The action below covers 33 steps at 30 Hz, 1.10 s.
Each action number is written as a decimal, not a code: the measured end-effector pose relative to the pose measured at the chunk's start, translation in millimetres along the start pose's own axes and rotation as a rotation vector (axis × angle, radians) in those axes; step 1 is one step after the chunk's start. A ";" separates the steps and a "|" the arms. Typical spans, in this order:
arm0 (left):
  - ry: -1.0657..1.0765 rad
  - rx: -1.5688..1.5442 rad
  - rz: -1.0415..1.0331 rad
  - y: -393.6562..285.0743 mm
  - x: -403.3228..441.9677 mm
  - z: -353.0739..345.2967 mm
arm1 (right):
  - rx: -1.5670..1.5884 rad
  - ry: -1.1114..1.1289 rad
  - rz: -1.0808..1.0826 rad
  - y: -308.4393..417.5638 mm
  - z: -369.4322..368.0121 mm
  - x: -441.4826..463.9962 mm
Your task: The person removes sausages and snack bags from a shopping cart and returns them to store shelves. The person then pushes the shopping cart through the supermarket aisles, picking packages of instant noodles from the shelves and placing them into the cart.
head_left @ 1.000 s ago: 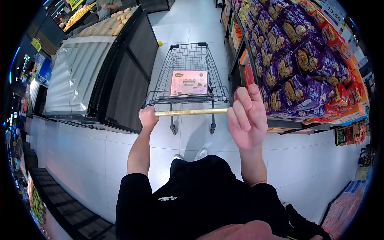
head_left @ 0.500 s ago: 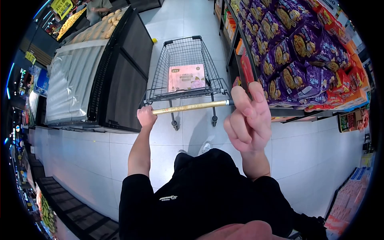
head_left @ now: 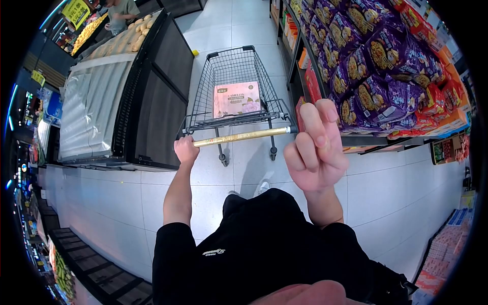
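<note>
My left hand point(head_left: 186, 150) is closed around the left end of the gold-coloured handle point(head_left: 241, 137) of a shopping cart. Beyond the handle is the grey wire basket of the shopping cart point(head_left: 202, 91), holding one pink package point(head_left: 235, 96) with a flower print and the word "CAMELLIA". My right hand point(head_left: 319, 147) is raised off the handle, to the right of the cart, with its palm facing me. Two of its fingers are stretched up and apart while the others curl in. Nothing is visible in it.
A dark shelf on the right bears many purple bagged packs point(head_left: 376, 96) and red packs point(head_left: 437, 99). To the left stands a dark display stand point(head_left: 152, 96) with plastic sheeting and potatoes point(head_left: 142, 25). A person point(head_left: 121, 12) is at the far left. Pale floor tiles point(head_left: 213, 23) continue ahead.
My right hand has tilted slightly, its two raised fingers shifting a little to the right. My left hand stays on the handle. The person at the far left shows more fully.
</note>
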<state>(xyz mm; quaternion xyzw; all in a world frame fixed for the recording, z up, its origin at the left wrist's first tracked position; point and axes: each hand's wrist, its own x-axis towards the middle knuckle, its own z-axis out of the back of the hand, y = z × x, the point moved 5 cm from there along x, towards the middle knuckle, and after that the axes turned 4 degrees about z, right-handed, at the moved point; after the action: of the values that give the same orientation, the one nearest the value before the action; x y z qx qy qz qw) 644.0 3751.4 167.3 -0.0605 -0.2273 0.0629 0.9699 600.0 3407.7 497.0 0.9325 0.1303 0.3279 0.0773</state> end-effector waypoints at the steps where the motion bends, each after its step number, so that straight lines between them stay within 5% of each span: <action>1: 0.001 0.003 0.001 0.8 -0.2 -0.9 | 0.009 0.011 0.015 -0.2 1.1 1.5; 6: 0.014 0.003 0.017 1.7 -3.0 -1.9 | -0.085 -0.073 0.053 1.2 20.5 10.7; 8: 0.024 0.005 0.023 0.6 0.9 0.5 | -0.405 -0.055 0.121 1.7 73.7 15.3; 11: 0.019 -0.029 0.039 1.4 -1.0 1.6 | -1.170 -0.478 -0.041 9.5 186.4 -2.4; 13: 0.000 -0.056 0.042 2.4 -1.7 1.5 | -1.475 -0.519 -0.149 13.3 260.3 -28.7; 14: 0.005 -0.060 0.052 2.4 -0.6 1.8 | -1.896 -0.466 -0.088 16.3 268.6 -41.2; 16: -0.001 -0.071 0.069 2.9 -2.4 2.3 | -2.120 -0.525 -0.244 19.1 303.6 -77.4; 18: 0.021 -0.084 0.059 2.9 -3.0 0.0 | -2.327 -0.352 -0.386 15.3 314.0 -92.5; 21: 0.020 -0.061 0.058 2.3 -2.2 0.7 | -2.407 -0.353 -0.532 5.2 314.8 -88.1; 29: 0.049 -0.019 0.067 1.3 1.7 -1.2 | -2.485 -0.372 -0.284 -0.8 315.7 -90.1; 33: 0.043 -0.002 0.061 0.5 5.4 -3.5 | -2.530 -0.060 -0.094 -4.2 303.3 -83.5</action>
<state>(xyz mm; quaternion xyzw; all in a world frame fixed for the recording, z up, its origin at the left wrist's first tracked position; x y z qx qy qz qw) 650.3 3752.4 166.5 -0.0696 -0.2046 0.0911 0.9721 728.1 3369.3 212.2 0.2087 -0.2422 0.1987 0.9265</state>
